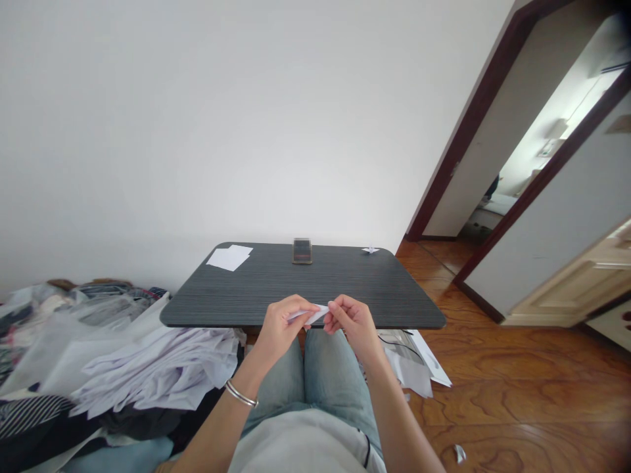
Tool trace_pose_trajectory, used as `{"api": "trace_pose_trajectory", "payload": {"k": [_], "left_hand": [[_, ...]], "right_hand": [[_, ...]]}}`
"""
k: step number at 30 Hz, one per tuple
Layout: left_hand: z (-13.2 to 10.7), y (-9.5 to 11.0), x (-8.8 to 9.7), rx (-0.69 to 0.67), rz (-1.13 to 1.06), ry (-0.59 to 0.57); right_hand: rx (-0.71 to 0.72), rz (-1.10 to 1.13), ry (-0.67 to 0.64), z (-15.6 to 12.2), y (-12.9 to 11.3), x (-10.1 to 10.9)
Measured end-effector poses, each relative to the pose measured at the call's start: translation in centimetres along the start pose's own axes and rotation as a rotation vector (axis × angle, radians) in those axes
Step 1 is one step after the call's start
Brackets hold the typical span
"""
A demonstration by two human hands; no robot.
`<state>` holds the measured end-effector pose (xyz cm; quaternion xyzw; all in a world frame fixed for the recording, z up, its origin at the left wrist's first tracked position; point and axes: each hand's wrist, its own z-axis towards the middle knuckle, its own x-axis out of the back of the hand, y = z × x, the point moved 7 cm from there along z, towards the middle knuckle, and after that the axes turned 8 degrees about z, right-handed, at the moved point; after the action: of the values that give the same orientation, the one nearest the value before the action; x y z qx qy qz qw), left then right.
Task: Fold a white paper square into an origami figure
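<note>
A small folded piece of white paper (318, 315) is held between my two hands, just above the near edge of the dark table (276, 279). My left hand (286, 320) pinches its left side with thumb and fingers. At the other end, my right hand (348, 315) has its fingertips closed on the paper. The fingers partly cover it, so its full shape is hidden. Flat white sheets (229, 257) lie at the table's far left. A small folded paper figure (370, 249) sits at the far right.
A phone (302, 251) stands at the table's back edge by the white wall. Piled clothes and white cloth (162, 368) lie to the left. Papers and a cable (409, 361) are under the table's right side. A scrap (460, 453) lies on the wooden floor.
</note>
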<state>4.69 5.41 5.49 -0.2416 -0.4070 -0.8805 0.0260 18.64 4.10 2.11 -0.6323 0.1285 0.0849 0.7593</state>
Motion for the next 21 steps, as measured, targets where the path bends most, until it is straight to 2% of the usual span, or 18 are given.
{"api": "trace_pose_trajectory", "payload": {"k": [12,21], "left_hand": [[0.03,-0.15,0.16,0.067,-0.096,0.028],[0.01,-0.35,0.02,0.057,-0.076,0.003]], "right_hand": [[0.057,-0.034,-0.087,-0.53,-0.38,-0.49],[0.048,-0.012,-0.044,-0.64,-0.30,-0.34]]}}
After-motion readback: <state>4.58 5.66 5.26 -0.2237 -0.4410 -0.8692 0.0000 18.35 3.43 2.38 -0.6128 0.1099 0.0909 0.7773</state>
